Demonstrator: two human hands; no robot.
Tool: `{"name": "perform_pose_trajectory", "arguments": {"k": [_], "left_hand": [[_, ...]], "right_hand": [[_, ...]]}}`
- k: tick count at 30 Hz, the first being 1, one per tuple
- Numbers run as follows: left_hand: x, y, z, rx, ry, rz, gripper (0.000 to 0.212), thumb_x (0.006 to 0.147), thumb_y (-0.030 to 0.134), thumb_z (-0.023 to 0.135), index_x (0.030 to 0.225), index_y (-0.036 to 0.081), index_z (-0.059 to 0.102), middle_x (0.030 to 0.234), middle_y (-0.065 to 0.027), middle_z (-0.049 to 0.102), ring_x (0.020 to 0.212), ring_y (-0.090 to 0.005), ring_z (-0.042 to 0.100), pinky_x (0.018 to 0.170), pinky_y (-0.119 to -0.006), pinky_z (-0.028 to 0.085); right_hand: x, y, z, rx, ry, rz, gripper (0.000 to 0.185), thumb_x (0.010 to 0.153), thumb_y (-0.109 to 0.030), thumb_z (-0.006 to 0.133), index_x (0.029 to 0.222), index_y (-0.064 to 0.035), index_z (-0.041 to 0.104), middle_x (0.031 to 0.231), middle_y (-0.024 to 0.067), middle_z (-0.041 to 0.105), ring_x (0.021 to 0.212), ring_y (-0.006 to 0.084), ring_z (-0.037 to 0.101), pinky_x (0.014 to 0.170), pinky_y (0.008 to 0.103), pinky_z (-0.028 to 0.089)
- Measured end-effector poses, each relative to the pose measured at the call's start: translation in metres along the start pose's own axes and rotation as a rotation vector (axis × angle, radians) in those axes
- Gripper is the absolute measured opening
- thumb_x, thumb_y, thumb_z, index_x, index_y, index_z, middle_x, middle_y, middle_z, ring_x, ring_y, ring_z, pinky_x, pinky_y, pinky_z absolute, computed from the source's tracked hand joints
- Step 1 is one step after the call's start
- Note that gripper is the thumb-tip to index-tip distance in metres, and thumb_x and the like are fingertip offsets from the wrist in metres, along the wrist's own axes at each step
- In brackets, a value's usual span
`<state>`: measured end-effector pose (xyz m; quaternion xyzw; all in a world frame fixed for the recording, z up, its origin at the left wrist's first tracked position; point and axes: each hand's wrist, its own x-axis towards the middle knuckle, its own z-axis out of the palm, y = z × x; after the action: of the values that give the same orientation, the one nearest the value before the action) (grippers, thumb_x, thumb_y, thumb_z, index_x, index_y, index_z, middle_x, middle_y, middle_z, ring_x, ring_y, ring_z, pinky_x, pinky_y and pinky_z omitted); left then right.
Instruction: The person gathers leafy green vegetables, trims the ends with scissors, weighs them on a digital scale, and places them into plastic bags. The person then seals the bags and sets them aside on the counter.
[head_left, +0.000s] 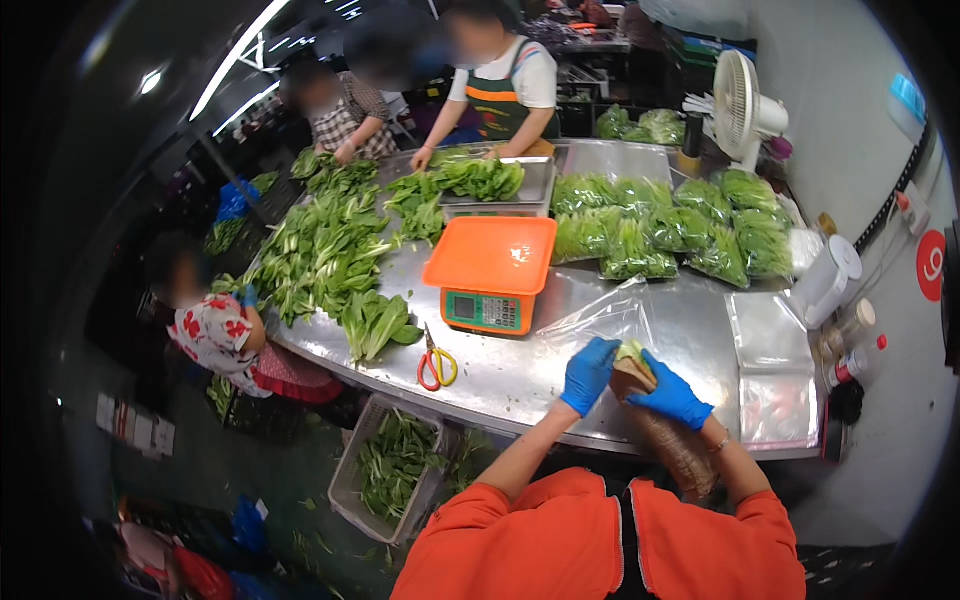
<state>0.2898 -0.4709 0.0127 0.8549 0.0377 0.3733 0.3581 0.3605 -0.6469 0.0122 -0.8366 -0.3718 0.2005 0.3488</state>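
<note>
In blue gloves, my two hands meet over the steel table's near side. My right hand (670, 396) grips a brown tube-shaped sleeve (679, 450), which slants back towards my body. Pale leaf greens (631, 350) show at its far end. At the left of that end, my left hand (591, 375) has its fingers bent together on the near edge of a clear plastic bag (600, 319). The bag spreads flat over the table ahead of both hands. Exactly how the bag and sleeve overlap is hidden by my fingers.
An orange scale (491, 255) stands left of the bag, with scissors (436, 367) nearer me. Bagged greens (652, 225) line the back right. Flat bags (776, 375) lie at right; loose greens (322, 247) cover the left. Co-workers (502, 90) stand across the table. A crate (349, 465) sits below.
</note>
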Motion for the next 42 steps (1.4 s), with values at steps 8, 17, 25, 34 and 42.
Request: {"name": "perform_pose_trajectory", "arguments": {"k": [8,17,25,34,42], "left_hand": [[-0.023,0.000,-0.008,0.225,0.111,-0.123,0.015,0.081,0.013,0.056,0.095,0.011,0.061,0.079,-0.0090,0.057,0.064,-0.0280,0.058,0.054,-0.033,0.046],[-0.021,0.014,-0.006,0.127,0.260,-0.056,0.018,0.080,0.012,0.055,0.097,0.009,0.061,0.085,-0.0102,0.059,0.068,-0.0284,0.059,0.058,-0.032,0.048],[-0.038,0.007,-0.017,0.152,0.326,-0.179,0.016,0.081,0.015,0.056,0.094,0.011,0.063,0.083,-0.0096,0.060,0.067,-0.0280,0.060,0.057,-0.032,0.048],[-0.004,0.021,0.001,0.278,0.012,0.086,0.021,0.077,0.009,0.053,0.097,0.011,0.059,0.081,-0.0108,0.059,0.069,-0.0281,0.059,0.057,-0.035,0.047],[0.001,0.033,-0.028,0.229,0.165,0.042,0.014,0.078,0.010,0.060,0.092,0.008,0.062,0.079,-0.0105,0.061,0.067,-0.0260,0.061,0.057,-0.031,0.048]], "right_hand": [[0.039,0.010,0.011,0.236,-0.072,-0.103,0.092,0.068,-0.043,0.068,0.136,-0.0016,0.021,0.123,0.0213,0.046,0.108,0.0289,0.050,0.089,0.0342,0.041],[0.053,-0.001,0.035,0.432,-0.307,-0.223,0.079,0.079,-0.030,0.061,0.138,-0.0022,0.015,0.142,0.0151,0.022,0.130,0.0196,0.021,0.104,0.0286,0.021],[0.048,-0.032,0.007,1.152,-0.432,0.209,0.048,0.083,-0.028,0.056,0.121,-0.0016,0.045,0.109,0.0094,0.056,0.093,0.0165,0.056,0.082,0.0277,0.045],[0.055,-0.007,0.032,0.645,-0.134,-0.137,0.053,0.084,-0.026,0.055,0.128,-0.0029,0.036,0.115,0.0097,0.052,0.100,0.0164,0.053,0.085,0.0277,0.043],[0.048,-0.011,-0.012,1.376,0.033,-0.086,0.045,0.084,-0.029,0.056,0.120,-0.0040,0.048,0.117,0.0080,0.051,0.103,0.0141,0.051,0.088,0.0275,0.041]]}}
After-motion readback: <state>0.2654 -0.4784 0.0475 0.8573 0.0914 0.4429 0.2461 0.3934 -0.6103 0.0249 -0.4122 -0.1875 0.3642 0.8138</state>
